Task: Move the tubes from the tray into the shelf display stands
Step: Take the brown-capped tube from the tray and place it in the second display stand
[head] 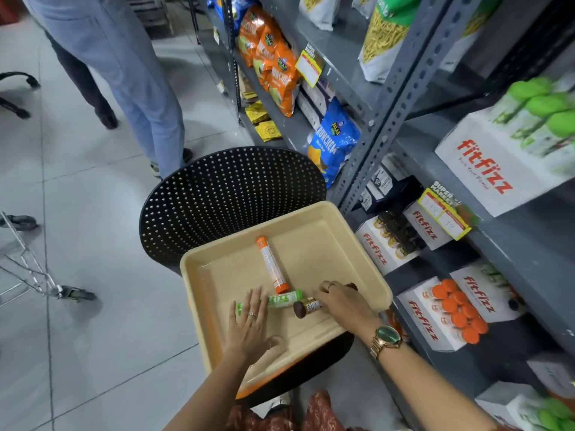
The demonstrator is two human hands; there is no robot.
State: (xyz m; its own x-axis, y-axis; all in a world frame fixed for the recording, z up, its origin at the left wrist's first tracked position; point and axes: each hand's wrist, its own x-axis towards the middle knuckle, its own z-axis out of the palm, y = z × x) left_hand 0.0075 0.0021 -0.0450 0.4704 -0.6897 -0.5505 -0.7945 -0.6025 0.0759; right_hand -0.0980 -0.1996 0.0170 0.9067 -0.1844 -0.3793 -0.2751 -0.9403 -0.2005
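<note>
The head view is looking down on a beige tray [357, 244] resting on a black perforated chair [217, 194] in the lower middle of the frame. Three tubes are lying in the tray. An orange tube [272, 265] is lying lengthwise near the tray's centre. Just below it, a green tube [284, 298] is lying crosswise, and a brown-capped tube [306, 307] is sitting just beside the green one's right end.

The left hand [247, 325] is lying flat on the green tube, its fingers [253, 301] straight and spread slightly apart, covering the tube's left part. The right hand [342, 303], with a watch [387, 335] on its wrist, is reaching in from the right, its fingers curled over the brown-capped tube's far end; whether they are clamping it I cannot tell.

On the right side of the frame, grey shelves [529, 244] are holding white display boxes: one with orange-capped tubes [457, 309], one above it with dark-capped tubes [401, 234], and one in the upper right with green-capped tubes [541, 110]. Snack bags [270, 57] are filling the upper shelves. Another person's legs [130, 73] are standing in the upper left.
</note>
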